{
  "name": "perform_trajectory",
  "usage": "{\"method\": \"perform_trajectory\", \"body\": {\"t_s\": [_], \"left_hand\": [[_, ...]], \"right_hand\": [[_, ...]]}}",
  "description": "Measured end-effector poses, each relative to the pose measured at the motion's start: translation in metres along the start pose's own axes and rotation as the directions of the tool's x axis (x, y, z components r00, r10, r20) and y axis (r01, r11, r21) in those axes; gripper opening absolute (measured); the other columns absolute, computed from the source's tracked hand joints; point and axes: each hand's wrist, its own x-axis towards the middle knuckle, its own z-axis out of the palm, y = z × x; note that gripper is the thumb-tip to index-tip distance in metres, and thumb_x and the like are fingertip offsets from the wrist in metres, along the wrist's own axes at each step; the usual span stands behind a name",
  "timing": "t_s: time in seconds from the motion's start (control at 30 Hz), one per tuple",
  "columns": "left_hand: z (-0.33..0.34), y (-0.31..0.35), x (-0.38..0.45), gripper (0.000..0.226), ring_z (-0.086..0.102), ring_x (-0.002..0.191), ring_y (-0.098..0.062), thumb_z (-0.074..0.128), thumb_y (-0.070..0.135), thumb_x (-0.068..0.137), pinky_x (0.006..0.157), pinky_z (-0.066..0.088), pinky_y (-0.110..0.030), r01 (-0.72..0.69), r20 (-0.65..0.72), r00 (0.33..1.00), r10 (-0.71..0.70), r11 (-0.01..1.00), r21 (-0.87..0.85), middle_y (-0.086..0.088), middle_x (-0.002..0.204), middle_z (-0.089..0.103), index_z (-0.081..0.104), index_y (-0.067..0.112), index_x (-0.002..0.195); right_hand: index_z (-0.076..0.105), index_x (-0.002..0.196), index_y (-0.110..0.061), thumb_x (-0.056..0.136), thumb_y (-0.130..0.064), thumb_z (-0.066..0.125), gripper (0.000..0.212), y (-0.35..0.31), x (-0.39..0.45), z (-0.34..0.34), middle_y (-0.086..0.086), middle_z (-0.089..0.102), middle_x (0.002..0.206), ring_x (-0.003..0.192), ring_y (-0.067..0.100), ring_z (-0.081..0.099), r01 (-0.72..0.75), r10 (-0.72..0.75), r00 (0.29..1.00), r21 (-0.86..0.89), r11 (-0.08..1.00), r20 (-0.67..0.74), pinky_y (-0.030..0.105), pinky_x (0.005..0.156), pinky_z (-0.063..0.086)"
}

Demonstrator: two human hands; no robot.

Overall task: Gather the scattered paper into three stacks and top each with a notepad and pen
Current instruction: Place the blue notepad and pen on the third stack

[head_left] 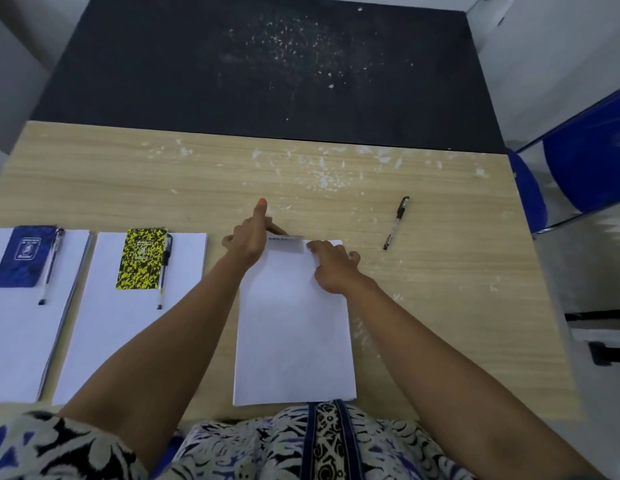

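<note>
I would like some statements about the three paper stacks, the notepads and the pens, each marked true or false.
1. The blue notepad lies on the leftmost stack. True.
2. The yellow-black notepad has no pen beside it. False: a pen lies along its right edge.
3. One loose pen lies on the bare table, right of the hands. True.
4. The rightmost stack already carries a pen. False: no pen lies on it.
5. Both hands are at the near edge of that stack. False: the left hand and right hand are at its far edge.
</note>
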Motion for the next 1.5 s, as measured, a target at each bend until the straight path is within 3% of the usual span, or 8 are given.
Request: {"method": "perform_trajectory", "body": {"t_s": [0.13,0.23,0.37,0.63,0.83,1.0,1.27,1.5], "left_hand": [[0.007,-0.014,-0.018,0.057,0.034,0.124,-0.021,0.023,0.050,0.094,0.109,0.009,-0.048,-0.053,-0.018,0.998,0.058,0.974,0.218,0.014,0.120,0.059,0.073,0.033,0.075],[0.016,-0.028,-0.028,0.031,0.024,0.136,-0.026,0.043,0.045,0.092,0.111,0.008,-0.048,-0.076,-0.030,0.995,0.098,0.903,0.423,0.006,0.143,0.044,0.069,0.029,0.100],[0.029,-0.047,-0.040,0.039,0.017,0.139,-0.033,0.056,0.049,0.089,0.110,0.016,-0.049,-0.130,-0.023,0.982,0.187,0.757,0.640,-0.003,0.155,0.021,0.053,0.038,0.126],[0.045,-0.046,-0.038,0.041,0.016,0.140,-0.030,0.054,0.038,0.093,0.110,0.018,-0.049,-0.132,-0.062,0.968,0.243,0.702,0.699,-0.002,0.155,0.021,0.046,0.027,0.131],[0.032,-0.020,-0.009,0.080,0.026,0.139,-0.029,0.064,0.032,0.086,0.109,0.022,-0.050,-0.193,0.119,0.980,0.158,0.629,0.753,-0.002,0.153,0.024,0.017,0.019,0.150],[0.028,-0.008,0.011,0.075,0.035,0.125,-0.033,0.074,0.035,0.077,0.108,0.023,-0.047,-0.199,0.171,0.980,0.103,0.523,0.829,-0.011,0.133,0.033,0.034,0.016,0.137],[0.026,-0.003,0.017,0.072,0.052,0.112,-0.030,0.081,0.026,0.070,0.104,0.028,-0.048,-0.254,0.285,0.957,0.050,0.617,0.745,-0.006,0.125,0.042,0.036,0.015,0.124],[0.024,-0.008,0.027,0.070,0.039,0.125,-0.029,0.074,0.031,0.075,0.106,0.021,-0.047,-0.228,0.172,0.973,0.154,0.529,0.817,-0.006,0.133,0.040,0.038,0.024,0.134]], "right_hand": [[0.041,0.141,-0.024,0.087,0.001,0.037,0.060,0.004,-0.015,0.003,-0.001,0.050,0.138,0.130,0.023,0.039,-0.002,0.013,0.994,0.096,0.995,-0.112,0.043,0.113,0.017],[0.046,0.135,-0.021,0.089,-0.006,0.044,0.048,0.009,-0.025,0.015,0.003,0.049,0.137,0.125,0.026,0.043,-0.029,0.074,0.963,0.174,0.984,-0.258,0.039,0.102,0.032],[0.038,0.136,-0.015,0.090,-0.023,0.056,0.050,0.017,-0.037,0.032,0.012,0.038,0.134,0.123,0.032,0.039,-0.233,0.324,0.901,0.309,0.922,-0.287,0.043,0.094,0.041],[0.030,0.136,-0.005,0.086,-0.033,0.065,0.067,0.026,-0.035,0.034,0.016,0.038,0.137,0.121,0.034,0.047,-0.341,0.451,0.877,0.446,0.827,-0.165,0.041,0.091,0.046],[0.034,0.130,-0.002,0.082,-0.029,0.073,0.068,0.025,-0.024,0.036,0.016,0.045,0.134,0.122,0.034,0.047,-0.414,0.508,0.850,0.419,0.808,-0.139,0.039,0.093,0.045],[0.040,0.129,-0.003,0.085,-0.028,0.069,0.058,0.020,-0.019,0.035,0.015,0.036,0.136,0.123,0.033,0.041,-0.481,0.550,0.826,0.355,0.802,-0.124,0.036,0.088,0.043],[0.030,0.130,-0.002,0.091,-0.004,0.047,0.042,0.013,-0.016,0.043,0.018,0.052,0.119,0.098,0.030,0.057,-0.292,0.466,0.879,0.665,0.687,-0.095,0.037,0.075,0.050],[0.046,0.121,0.001,0.091,-0.007,0.050,0.031,0.003,-0.008,0.047,0.017,0.056,0.120,0.105,0.033,0.058,-0.252,0.511,0.841,0.707,0.661,-0.178,0.029,0.073,0.042]]}}
